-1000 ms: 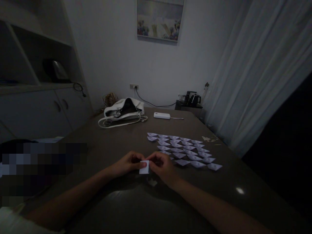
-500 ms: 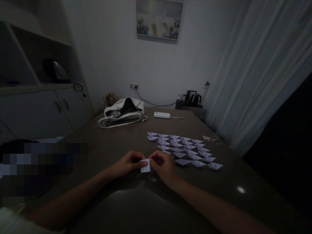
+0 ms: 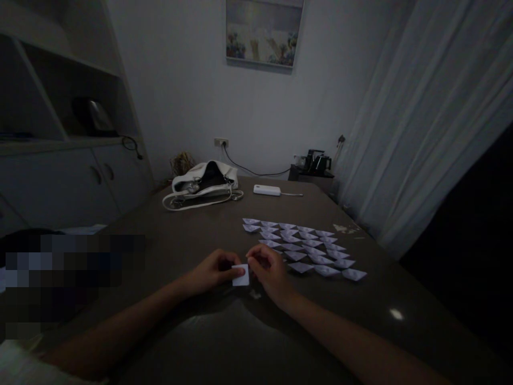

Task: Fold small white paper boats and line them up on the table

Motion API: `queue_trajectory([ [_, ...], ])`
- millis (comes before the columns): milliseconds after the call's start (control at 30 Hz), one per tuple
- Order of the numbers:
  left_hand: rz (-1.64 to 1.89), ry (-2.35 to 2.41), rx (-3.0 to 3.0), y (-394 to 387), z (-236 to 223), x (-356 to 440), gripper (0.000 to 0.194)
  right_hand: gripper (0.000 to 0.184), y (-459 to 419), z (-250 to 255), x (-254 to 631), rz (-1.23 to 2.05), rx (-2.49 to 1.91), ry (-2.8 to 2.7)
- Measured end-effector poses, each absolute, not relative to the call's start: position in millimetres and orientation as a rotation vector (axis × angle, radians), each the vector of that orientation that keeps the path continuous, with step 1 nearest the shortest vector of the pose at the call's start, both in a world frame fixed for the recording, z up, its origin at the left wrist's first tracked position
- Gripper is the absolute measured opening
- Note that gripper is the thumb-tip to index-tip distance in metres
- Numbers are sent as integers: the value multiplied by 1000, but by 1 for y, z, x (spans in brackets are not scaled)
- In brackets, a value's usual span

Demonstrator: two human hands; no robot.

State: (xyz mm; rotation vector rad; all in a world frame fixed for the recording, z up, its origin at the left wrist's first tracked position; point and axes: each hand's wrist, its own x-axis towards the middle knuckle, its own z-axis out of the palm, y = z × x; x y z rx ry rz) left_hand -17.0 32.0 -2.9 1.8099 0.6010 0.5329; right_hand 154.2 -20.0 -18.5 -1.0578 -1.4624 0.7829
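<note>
A small white square of folded paper (image 3: pixel 236 280) is held just above the table in front of me. My left hand (image 3: pixel 212 271) pinches it, the thumb lying flat on its face and the fingers behind. At its upper right corner are the thumb and forefinger of my right hand (image 3: pixel 272 275), closed in a pinch; how much paper lies between those fingertips is hard to see. Beyond my right hand, several white folded paper boats (image 3: pixel 313 250) stand in rows on the table. The right hand and its wrist hide part of the nearest boats.
On the brown table (image 3: pixel 192 342) a white handbag (image 3: pixel 204 184) lies at the far left. A white power bank (image 3: pixel 267 190) with a short cable sits at the back. Kettle and pots (image 3: pixel 318 162) stand on a low cabinet behind. A pale curtain (image 3: pixel 401 133) hangs on the right.
The folded paper has tilted a little and shifted slightly right. My right fingertips have risen slightly along its upper right corner. The left hand keeps its pinch.
</note>
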Motion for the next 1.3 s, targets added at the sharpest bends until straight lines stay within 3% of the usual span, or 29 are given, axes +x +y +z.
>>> queue_trajectory([
  [833,575,647,1735,31,-2,-16,29,12,-22,-15,154,794,-1160,-1463],
  [1300,627,686,1759,31,-4,-16,28,5,-23,-16,153,777,-1129,-1506],
])
